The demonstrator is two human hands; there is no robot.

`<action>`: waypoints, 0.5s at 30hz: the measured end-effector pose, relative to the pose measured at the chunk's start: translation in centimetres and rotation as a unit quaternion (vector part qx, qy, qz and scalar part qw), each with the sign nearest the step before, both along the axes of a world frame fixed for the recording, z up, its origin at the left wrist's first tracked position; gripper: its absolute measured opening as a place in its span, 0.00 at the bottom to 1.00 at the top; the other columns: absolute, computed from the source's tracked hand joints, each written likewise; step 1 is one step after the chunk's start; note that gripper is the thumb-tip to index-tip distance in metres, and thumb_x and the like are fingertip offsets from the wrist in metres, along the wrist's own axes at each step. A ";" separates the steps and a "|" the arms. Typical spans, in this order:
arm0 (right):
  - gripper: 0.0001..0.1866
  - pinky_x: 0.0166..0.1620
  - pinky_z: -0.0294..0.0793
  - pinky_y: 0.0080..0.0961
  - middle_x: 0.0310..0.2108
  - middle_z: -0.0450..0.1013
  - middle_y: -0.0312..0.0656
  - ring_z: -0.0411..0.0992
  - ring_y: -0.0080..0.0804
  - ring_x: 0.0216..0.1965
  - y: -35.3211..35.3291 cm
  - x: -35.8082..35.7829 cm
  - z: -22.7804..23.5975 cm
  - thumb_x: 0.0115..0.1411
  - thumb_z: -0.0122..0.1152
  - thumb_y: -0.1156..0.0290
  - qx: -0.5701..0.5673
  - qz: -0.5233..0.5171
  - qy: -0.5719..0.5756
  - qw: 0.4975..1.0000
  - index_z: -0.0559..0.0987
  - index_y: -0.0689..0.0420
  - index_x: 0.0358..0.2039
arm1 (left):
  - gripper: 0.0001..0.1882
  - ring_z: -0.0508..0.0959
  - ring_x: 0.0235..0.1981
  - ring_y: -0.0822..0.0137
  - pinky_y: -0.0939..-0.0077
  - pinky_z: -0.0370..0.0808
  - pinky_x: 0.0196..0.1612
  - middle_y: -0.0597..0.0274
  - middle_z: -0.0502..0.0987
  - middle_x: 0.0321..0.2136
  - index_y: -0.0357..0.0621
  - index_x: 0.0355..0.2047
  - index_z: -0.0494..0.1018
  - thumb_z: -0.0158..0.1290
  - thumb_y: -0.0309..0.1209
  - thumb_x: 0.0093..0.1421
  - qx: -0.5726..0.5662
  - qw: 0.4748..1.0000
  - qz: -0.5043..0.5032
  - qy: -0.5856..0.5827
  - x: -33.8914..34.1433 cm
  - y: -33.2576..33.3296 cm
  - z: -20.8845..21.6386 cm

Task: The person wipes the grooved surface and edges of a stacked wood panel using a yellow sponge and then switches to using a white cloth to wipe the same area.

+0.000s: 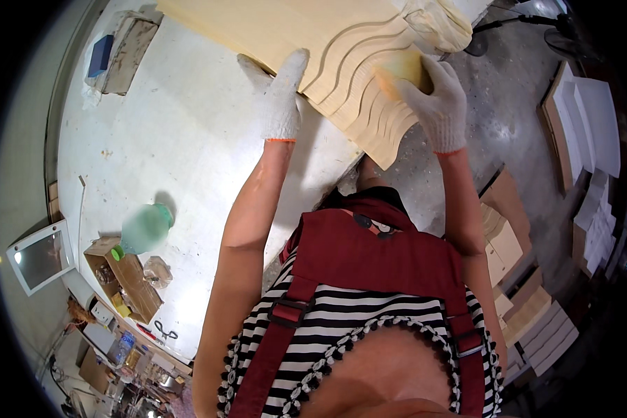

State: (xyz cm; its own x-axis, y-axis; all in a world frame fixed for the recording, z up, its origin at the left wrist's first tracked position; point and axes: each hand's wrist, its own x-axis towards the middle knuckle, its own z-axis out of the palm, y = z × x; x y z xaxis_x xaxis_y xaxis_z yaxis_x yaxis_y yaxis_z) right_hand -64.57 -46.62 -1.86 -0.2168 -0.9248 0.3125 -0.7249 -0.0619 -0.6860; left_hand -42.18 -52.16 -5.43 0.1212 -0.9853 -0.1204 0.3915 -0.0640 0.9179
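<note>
A pale cream board with wavy carved ridges at one end lies across the white tabletop, its wavy end reaching past the table's edge. My left hand, in a white knit glove, grips the board's near edge, one digit on top and the others partly hidden beneath. My right hand, gloved the same way, is closed around a yellow and orange sponge-like pad pressed against the ridges. A crumpled pale yellow cloth lies at the board's far right.
On the white table are a green bottle, an open cardboard box, scissors and a blue block by a worn board. Stacked panels stand on the floor at right; a black fan is beyond.
</note>
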 end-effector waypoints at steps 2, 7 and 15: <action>0.24 0.40 0.74 0.26 0.37 0.75 0.45 0.74 0.33 0.34 -0.4 0.4 -0.7 0.52 0.70 0.68 -0.034 0.026 -0.003 0.999 0.80 0.64 0.49 | 0.68 0.59 0.69 0.59 0.72 0.55 0.70 0.39 0.50 0.71 0.26 0.71 0.24 0.70 0.35 0.54 0.000 1.000 0.009 -0.003 0.0 -0.2 -0.2; 0.19 0.40 0.78 0.36 0.38 0.76 0.45 0.77 0.46 0.37 2.7 3.8 0.8 0.52 0.69 0.60 0.096 0.082 0.041 0.991 0.81 0.55 0.43 | 0.69 0.58 0.69 0.58 0.71 0.55 0.70 0.40 0.48 0.72 0.27 0.72 0.24 0.70 0.33 0.53 -0.005 1.000 0.005 0.002 0.3 -0.4 -0.9; 0.25 0.43 0.78 0.35 0.38 0.76 0.43 0.78 0.44 0.39 7.3 4.7 2.8 0.50 0.73 0.62 0.116 0.138 -0.015 0.983 0.81 0.52 0.49 | 0.67 0.55 0.71 0.58 0.71 0.53 0.71 0.40 0.46 0.73 0.27 0.72 0.24 0.69 0.33 0.54 0.011 0.999 0.019 -0.025 0.3 -0.1 -0.2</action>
State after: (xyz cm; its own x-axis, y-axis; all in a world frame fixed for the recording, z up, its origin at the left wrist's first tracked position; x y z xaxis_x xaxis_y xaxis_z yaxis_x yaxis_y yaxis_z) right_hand -59.91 -39.36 0.97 0.0457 -0.9955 0.0825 -0.6814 -0.0914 -0.7262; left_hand -41.88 -52.27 -5.66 0.1640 -0.9772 -0.1345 0.3475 -0.0704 0.9350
